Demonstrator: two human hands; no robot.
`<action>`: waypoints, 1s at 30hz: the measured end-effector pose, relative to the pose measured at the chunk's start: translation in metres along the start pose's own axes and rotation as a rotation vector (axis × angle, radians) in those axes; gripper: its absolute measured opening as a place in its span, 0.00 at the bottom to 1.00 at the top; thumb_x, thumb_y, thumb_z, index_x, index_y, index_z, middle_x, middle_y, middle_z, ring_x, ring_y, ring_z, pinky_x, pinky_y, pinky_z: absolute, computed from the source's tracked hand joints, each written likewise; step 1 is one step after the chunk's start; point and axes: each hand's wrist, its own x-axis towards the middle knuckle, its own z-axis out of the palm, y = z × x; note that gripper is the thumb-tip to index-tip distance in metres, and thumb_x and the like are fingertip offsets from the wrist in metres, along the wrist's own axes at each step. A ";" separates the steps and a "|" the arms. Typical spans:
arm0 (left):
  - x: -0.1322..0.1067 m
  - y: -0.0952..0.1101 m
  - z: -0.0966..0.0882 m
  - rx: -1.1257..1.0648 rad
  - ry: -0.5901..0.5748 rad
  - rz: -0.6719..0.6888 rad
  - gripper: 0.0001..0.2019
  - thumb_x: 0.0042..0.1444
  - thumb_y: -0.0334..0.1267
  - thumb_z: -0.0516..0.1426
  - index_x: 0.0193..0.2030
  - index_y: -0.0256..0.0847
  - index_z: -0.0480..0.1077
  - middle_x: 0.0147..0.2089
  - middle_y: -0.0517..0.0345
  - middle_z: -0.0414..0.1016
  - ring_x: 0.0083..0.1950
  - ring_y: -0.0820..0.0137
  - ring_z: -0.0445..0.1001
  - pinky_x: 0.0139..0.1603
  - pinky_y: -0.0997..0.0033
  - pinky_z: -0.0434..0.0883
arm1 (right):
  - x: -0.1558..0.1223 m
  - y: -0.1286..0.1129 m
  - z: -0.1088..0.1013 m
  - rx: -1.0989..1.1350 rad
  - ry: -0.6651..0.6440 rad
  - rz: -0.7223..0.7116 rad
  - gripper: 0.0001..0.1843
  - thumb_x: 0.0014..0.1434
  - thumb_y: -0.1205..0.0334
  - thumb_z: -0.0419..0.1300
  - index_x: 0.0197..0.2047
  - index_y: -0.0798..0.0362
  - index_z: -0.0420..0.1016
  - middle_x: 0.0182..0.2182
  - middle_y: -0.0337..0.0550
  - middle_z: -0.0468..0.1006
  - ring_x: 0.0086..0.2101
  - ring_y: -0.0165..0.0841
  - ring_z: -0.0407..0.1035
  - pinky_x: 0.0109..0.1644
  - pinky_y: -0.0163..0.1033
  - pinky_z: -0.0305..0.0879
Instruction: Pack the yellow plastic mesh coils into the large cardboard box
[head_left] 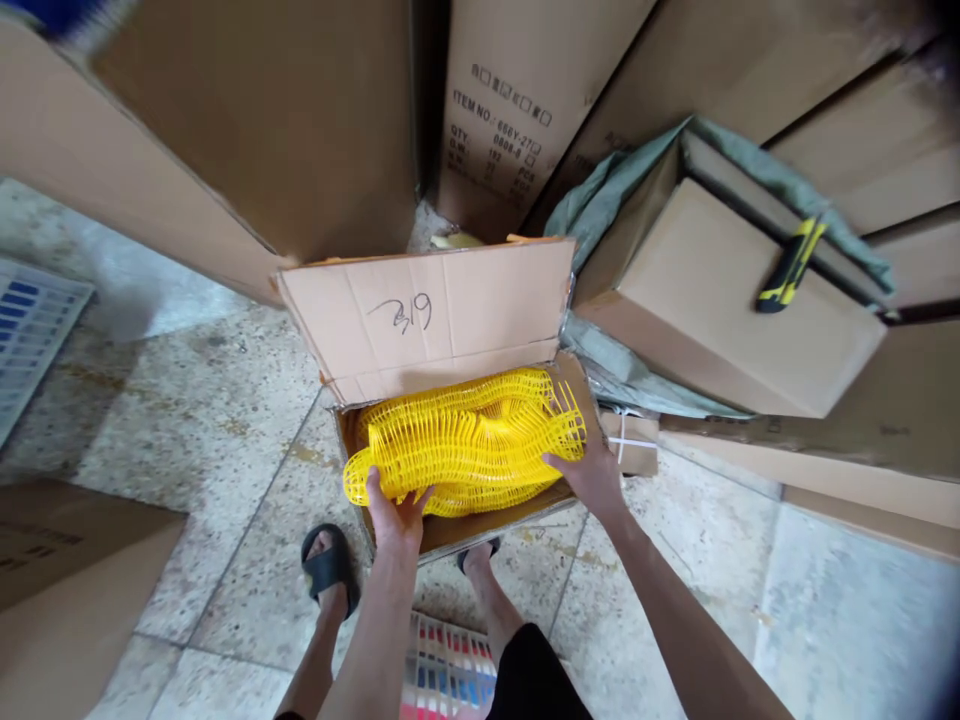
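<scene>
An open cardboard box (465, 540) sits on the floor in front of me, filled with rows of nested yellow plastic openwork pieces (465, 450); their exact kind I cannot make out. My left hand (397, 510) grips the near left end of a row, thumb on top and fingers along its lower side. At the right end, my right hand (592, 470) has its thumb against the same yellow row, while its other fingers are mostly hidden. Behind the row, the raised flap (435, 315) carries handwritten marks.
A yellow and black utility knife (791, 265) lies on a carton (742, 290) at the right. Tall cartons (517, 110) stand behind. A white plastic basket (450, 665) is by my legs, another crate (37, 330) at far left. My sandalled foot (328, 560) is beside the box.
</scene>
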 end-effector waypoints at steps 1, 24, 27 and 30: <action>-0.008 0.006 -0.002 0.001 -0.003 0.000 0.20 0.61 0.54 0.60 0.58 0.54 0.74 0.63 0.51 0.75 0.56 0.58 0.78 0.54 0.48 0.82 | -0.008 -0.004 -0.007 0.003 0.000 -0.002 0.39 0.49 0.46 0.73 0.62 0.53 0.74 0.47 0.55 0.86 0.49 0.54 0.80 0.54 0.54 0.74; -0.013 0.120 -0.086 0.037 0.103 0.279 0.18 0.58 0.49 0.62 0.55 0.51 0.75 0.58 0.54 0.75 0.46 0.65 0.77 0.40 0.63 0.81 | -0.076 -0.032 0.131 0.449 -0.192 -0.026 0.40 0.43 0.43 0.77 0.56 0.52 0.75 0.51 0.51 0.84 0.53 0.52 0.77 0.62 0.59 0.72; -0.012 0.116 -0.077 0.037 0.091 0.306 0.16 0.59 0.49 0.61 0.53 0.50 0.75 0.56 0.55 0.75 0.45 0.66 0.75 0.38 0.67 0.78 | -0.074 -0.024 0.137 0.525 -0.213 -0.005 0.40 0.43 0.44 0.76 0.57 0.52 0.75 0.51 0.50 0.85 0.52 0.50 0.78 0.61 0.57 0.73; -0.016 0.114 -0.072 0.048 0.118 0.311 0.16 0.59 0.48 0.61 0.52 0.49 0.75 0.55 0.56 0.76 0.44 0.66 0.74 0.40 0.65 0.79 | -0.077 -0.025 0.134 0.534 -0.225 0.000 0.38 0.43 0.45 0.76 0.55 0.52 0.77 0.49 0.49 0.85 0.51 0.49 0.78 0.60 0.54 0.74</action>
